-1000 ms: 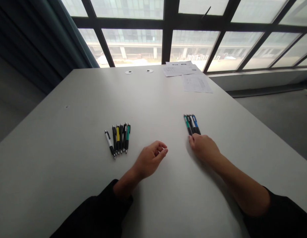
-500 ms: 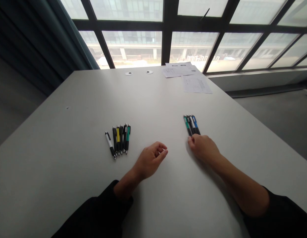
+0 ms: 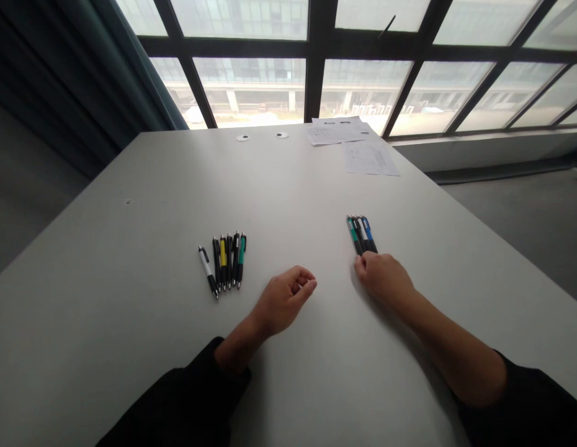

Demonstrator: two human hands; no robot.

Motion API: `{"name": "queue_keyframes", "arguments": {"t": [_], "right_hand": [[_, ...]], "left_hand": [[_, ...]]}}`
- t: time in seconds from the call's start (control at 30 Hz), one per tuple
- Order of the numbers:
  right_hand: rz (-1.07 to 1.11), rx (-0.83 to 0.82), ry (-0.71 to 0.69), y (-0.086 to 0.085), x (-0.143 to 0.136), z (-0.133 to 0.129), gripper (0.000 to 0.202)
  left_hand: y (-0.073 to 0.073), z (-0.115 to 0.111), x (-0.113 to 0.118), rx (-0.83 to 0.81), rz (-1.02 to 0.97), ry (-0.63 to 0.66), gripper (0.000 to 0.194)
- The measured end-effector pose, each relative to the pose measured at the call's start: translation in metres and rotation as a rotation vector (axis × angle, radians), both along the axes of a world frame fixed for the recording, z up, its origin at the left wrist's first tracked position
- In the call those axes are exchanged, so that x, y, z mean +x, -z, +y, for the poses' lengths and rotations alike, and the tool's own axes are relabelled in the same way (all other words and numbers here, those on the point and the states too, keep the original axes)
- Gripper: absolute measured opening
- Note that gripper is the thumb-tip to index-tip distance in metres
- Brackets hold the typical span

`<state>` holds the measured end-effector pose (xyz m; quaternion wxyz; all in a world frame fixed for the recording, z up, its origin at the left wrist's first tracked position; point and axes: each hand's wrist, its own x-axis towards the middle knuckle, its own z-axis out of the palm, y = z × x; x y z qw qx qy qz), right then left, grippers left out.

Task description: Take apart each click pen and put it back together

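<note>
My right hand [image 3: 384, 273] is closed at the near ends of a row of pens on the white table. In that row a green-and-black pen [image 3: 353, 231], a dark pen, a white pen and a blue pen [image 3: 368, 232] lie side by side, their lower tips hidden by the fingers. My left hand [image 3: 283, 301] hovers near the table's middle, fingers loosely curled, thumb close to the index fingertip, with nothing visible between them. To its left lies a second group: a white-and-black pen [image 3: 207, 270] at a slant, a yellow pen [image 3: 223, 257], a green pen [image 3: 242, 254] and several black ones.
Printed paper sheets [image 3: 370, 158] rest at the far right of the white table [image 3: 270, 192]. Two round white cable-hole covers [image 3: 242, 138] sit along the back edge. Behind stand large windows, with a dark curtain [image 3: 125, 74] at the left.
Both hands and the pens keep practically the same places; the whole view has shifted very slightly.
</note>
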<state>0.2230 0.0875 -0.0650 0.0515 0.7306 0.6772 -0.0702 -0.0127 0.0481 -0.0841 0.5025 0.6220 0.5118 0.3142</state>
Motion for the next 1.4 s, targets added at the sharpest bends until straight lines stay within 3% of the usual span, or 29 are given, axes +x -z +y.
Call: {"name": "queue_keyframes", "arguments": {"t": [1.4], "right_hand": [[-0.003,0.034,-0.023,-0.0002,-0.0002,-0.0016,0.040]], "left_hand": [[-0.0039,0.0002,0.0001,0.005,0.024,0.012,0.029]]}}
